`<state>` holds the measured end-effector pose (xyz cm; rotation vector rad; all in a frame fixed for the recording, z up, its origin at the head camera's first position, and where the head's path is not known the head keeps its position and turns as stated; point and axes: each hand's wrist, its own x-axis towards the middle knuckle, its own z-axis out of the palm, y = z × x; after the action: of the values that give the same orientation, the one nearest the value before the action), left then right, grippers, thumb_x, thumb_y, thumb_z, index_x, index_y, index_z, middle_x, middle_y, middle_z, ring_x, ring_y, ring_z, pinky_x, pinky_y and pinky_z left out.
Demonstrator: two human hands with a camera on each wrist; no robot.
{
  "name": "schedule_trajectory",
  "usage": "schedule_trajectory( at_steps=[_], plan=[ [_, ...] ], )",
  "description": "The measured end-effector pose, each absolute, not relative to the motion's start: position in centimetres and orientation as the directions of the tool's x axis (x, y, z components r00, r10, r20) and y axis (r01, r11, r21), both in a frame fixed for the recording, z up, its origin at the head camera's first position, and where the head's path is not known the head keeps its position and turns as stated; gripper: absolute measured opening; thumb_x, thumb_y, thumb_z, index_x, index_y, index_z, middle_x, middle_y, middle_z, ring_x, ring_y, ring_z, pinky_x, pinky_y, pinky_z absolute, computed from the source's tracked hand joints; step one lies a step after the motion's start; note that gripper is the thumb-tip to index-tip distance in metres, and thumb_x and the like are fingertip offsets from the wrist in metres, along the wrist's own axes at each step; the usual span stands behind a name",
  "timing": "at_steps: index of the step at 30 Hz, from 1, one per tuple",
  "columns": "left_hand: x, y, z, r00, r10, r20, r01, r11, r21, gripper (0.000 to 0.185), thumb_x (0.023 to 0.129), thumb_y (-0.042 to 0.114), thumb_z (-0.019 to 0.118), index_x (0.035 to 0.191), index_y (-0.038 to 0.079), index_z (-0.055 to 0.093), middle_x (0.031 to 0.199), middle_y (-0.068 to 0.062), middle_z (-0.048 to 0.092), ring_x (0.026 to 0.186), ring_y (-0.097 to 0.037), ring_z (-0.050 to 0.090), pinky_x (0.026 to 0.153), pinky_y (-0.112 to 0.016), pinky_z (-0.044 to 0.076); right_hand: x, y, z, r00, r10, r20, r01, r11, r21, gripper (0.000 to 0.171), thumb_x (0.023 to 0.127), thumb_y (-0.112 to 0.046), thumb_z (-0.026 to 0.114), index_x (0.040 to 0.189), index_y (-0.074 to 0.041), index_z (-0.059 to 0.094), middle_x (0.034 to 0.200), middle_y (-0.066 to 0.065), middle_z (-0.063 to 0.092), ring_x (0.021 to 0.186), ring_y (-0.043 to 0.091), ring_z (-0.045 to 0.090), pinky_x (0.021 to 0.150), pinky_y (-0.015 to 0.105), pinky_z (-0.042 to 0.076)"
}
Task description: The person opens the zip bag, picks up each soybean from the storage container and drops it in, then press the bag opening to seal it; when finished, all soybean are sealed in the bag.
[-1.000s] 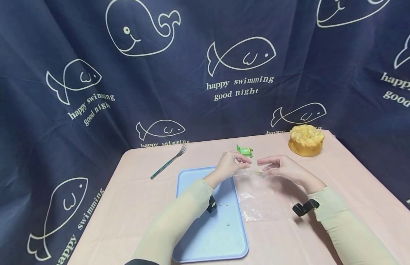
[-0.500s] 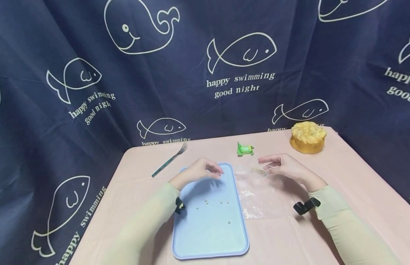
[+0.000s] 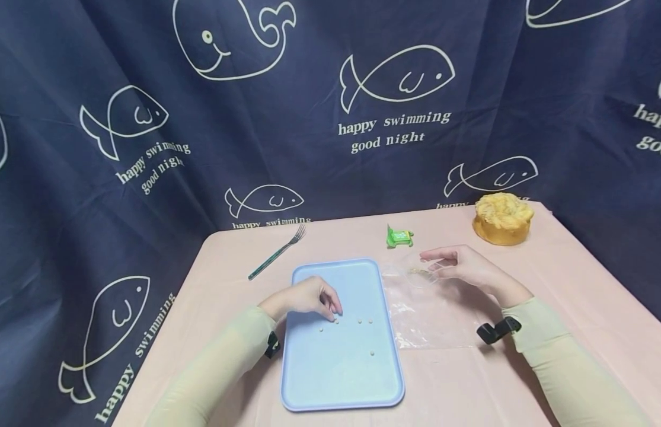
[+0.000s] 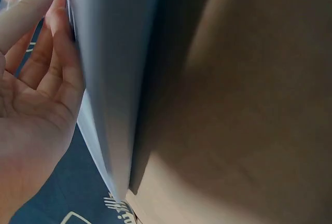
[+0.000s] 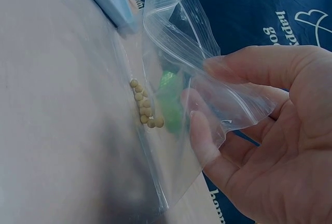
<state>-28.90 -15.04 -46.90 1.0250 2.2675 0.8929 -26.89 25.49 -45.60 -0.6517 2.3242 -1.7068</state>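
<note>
My left hand point(image 3: 332, 307) hangs over the light blue tray point(image 3: 341, 373), fingers bent down, fingertips beside one of several small yellowish beans point(image 3: 335, 321) scattered on it. In the left wrist view the left hand point(image 4: 52, 1) shows its palm and loosely extended fingers against the tray's edge point(image 4: 109, 53), with nothing seen in it. My right hand point(image 3: 436, 264) pinches the mouth of a clear zip bag point(image 3: 426, 308) that lies on the pink table. The right wrist view shows the right hand point(image 5: 205, 86) holding the bag point(image 5: 176, 32) open, with several beans point(image 5: 145, 105) inside.
A green packet point(image 3: 399, 237) lies behind the bag. A golden round cake point(image 3: 503, 218) stands at the table's far right corner. A fork point(image 3: 277, 252) lies left of the tray's far end. A dark blue fish-print curtain point(image 3: 330, 118) hangs behind the table.
My left hand left the bag's mouth and moved left and toward me, down onto the tray near the beans. More beans lie on the tray now. The right hand kept hold of the bag.
</note>
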Motion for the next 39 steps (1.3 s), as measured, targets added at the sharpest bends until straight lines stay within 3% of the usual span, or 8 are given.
schedule_trajectory(
  at_steps=[7, 11, 17, 25, 31, 39],
  plan=[
    [-28.9, -14.7, -47.3, -0.609, 0.778, -0.156, 0.473, 0.514, 0.715, 0.011, 0.081, 0.003, 0.085, 0.082, 0.012, 0.08, 0.071, 0.009, 0.071, 0.062, -0.003, 0.059, 0.061, -0.02, 0.047, -26.9, 25.7, -45.7, -0.89, -0.448, 0.092, -0.217, 0.237, -0.947, 0.052, 0.087, 0.013, 0.068, 0.135, 0.021, 0.05, 0.136, 0.039, 0.052, 0.104, 0.025, 0.07, 0.083, 0.028, 0.058],
    [-29.5, -14.5, -47.3, -0.615, 0.779, -0.121, 0.473, 0.487, 0.734, 0.009, 0.084, 0.003, 0.083, 0.085, 0.012, 0.08, 0.075, 0.009, 0.073, 0.067, -0.006, 0.063, 0.065, -0.022, 0.051, -27.0, 25.8, -45.5, -0.888, -0.449, 0.096, -0.226, 0.245, -0.943, 0.052, 0.087, 0.014, 0.068, 0.135, 0.021, 0.05, 0.136, 0.039, 0.052, 0.105, 0.024, 0.07, 0.083, 0.028, 0.057],
    [-30.2, -13.3, -46.1, -0.688, 0.726, 0.017, 0.497, 0.454, 0.74, 0.005, 0.087, 0.009, 0.082, 0.09, 0.013, 0.079, 0.081, 0.011, 0.073, 0.077, -0.009, 0.065, 0.073, -0.026, 0.053, -26.8, 25.7, -45.3, -0.886, -0.452, 0.108, -0.248, 0.264, -0.932, 0.052, 0.086, 0.013, 0.067, 0.134, 0.021, 0.05, 0.134, 0.038, 0.054, 0.105, 0.026, 0.07, 0.084, 0.027, 0.057],
    [-31.1, -9.8, -43.8, -0.757, 0.614, 0.223, 0.547, 0.411, 0.729, 0.006, 0.088, 0.009, 0.081, 0.092, 0.013, 0.079, 0.086, 0.011, 0.073, 0.08, -0.007, 0.062, 0.07, -0.026, 0.047, -26.6, 25.6, -45.5, -0.886, -0.452, 0.102, -0.251, 0.283, -0.926, 0.051, 0.087, 0.01, 0.069, 0.134, 0.018, 0.053, 0.135, 0.034, 0.056, 0.111, 0.025, 0.067, 0.087, 0.023, 0.054],
    [-31.6, -4.8, -43.6, -0.759, 0.592, 0.27, 0.564, 0.392, 0.726, 0.008, 0.088, 0.011, 0.082, 0.094, 0.015, 0.08, 0.085, 0.012, 0.072, 0.081, -0.005, 0.063, 0.076, -0.026, 0.052, -26.6, 25.7, -45.6, -0.879, -0.463, 0.112, -0.271, 0.295, -0.916, 0.052, 0.086, 0.009, 0.068, 0.134, 0.02, 0.052, 0.134, 0.037, 0.056, 0.11, 0.038, 0.067, 0.085, 0.024, 0.055],
    [-31.9, -0.1, -43.3, -0.716, 0.65, 0.254, 0.602, 0.39, 0.697, 0.01, 0.088, 0.011, 0.081, 0.097, 0.015, 0.08, 0.084, 0.011, 0.073, 0.078, -0.003, 0.06, 0.069, -0.02, 0.049, -26.4, 25.5, -45.4, -0.881, -0.46, 0.11, -0.261, 0.279, -0.924, 0.05, 0.088, 0.008, 0.066, 0.134, 0.02, 0.051, 0.134, 0.037, 0.055, 0.114, 0.047, 0.063, 0.087, 0.027, 0.056]
  ],
)
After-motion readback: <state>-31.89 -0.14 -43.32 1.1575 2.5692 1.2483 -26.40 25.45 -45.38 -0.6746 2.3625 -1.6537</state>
